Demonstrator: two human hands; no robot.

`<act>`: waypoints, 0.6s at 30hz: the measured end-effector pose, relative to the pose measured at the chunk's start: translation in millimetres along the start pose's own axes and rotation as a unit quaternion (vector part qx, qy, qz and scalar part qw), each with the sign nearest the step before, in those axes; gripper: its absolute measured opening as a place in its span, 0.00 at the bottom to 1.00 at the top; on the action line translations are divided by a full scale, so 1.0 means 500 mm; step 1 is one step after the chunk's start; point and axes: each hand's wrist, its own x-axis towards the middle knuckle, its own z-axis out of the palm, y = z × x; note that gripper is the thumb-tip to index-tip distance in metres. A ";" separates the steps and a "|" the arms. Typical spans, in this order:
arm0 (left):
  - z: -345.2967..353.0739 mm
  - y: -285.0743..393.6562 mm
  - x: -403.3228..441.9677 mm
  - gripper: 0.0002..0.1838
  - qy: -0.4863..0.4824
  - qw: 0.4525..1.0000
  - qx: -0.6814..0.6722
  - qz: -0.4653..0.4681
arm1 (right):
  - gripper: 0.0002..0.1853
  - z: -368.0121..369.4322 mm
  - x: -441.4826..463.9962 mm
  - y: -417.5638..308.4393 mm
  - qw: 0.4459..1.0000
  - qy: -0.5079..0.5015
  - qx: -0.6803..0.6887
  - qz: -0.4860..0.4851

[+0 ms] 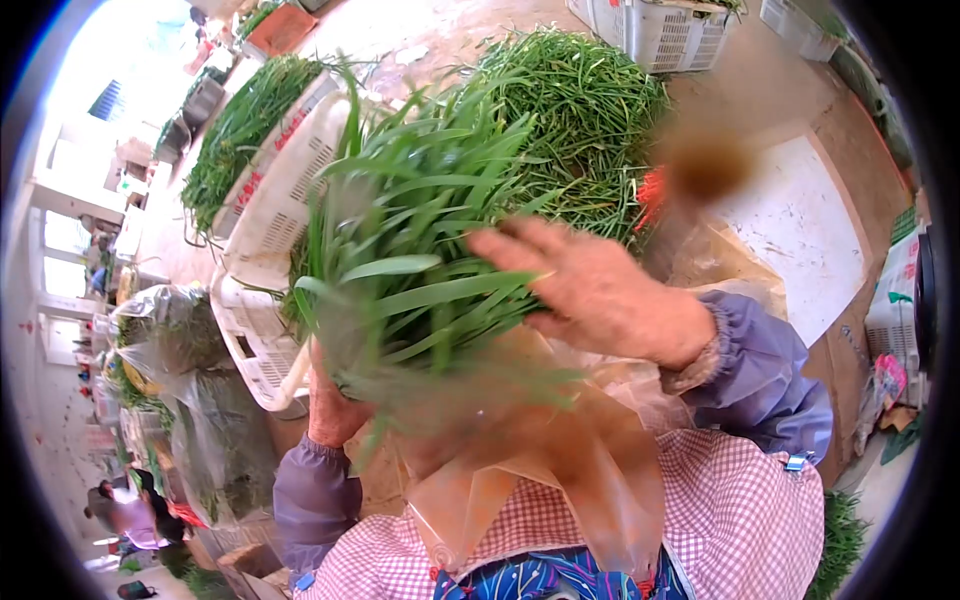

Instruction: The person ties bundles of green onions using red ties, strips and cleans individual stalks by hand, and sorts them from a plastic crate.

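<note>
Greens (425, 215) among crates (645, 35), pale floor (425, 25)

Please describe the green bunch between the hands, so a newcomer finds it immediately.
Start at the pink-checked garment, low in view. Above it, the green bunch is between the left hand and right hand. Unlike the green heap beyond, hands touch it and its leaves look broader.

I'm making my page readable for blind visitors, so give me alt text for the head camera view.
A person's right hand reaches over a bunch of long green leaves, while the left hand, partly hidden, is at its lower side. Beyond lies a heap of greens; a white plastic crate is to the left.
</note>
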 end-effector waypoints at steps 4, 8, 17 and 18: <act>-0.021 -0.041 0.001 0.43 -0.033 0.977 -0.198 -0.073 | 0.23 0.048 -0.005 -0.013 0.984 -0.174 0.026 -0.022; -0.036 -0.064 0.000 0.43 -0.044 0.952 -0.284 -0.110 | 0.09 0.044 -0.006 0.033 0.979 -0.184 -0.085 -0.031; -0.030 -0.063 0.014 0.41 -0.047 0.941 -0.309 -0.131 | 0.02 -0.011 -0.011 0.207 0.980 0.059 0.028 0.187; -0.030 -0.063 0.012 0.41 -0.046 0.941 -0.308 -0.131 | 0.04 -0.030 0.007 0.189 0.929 0.082 0.248 0.262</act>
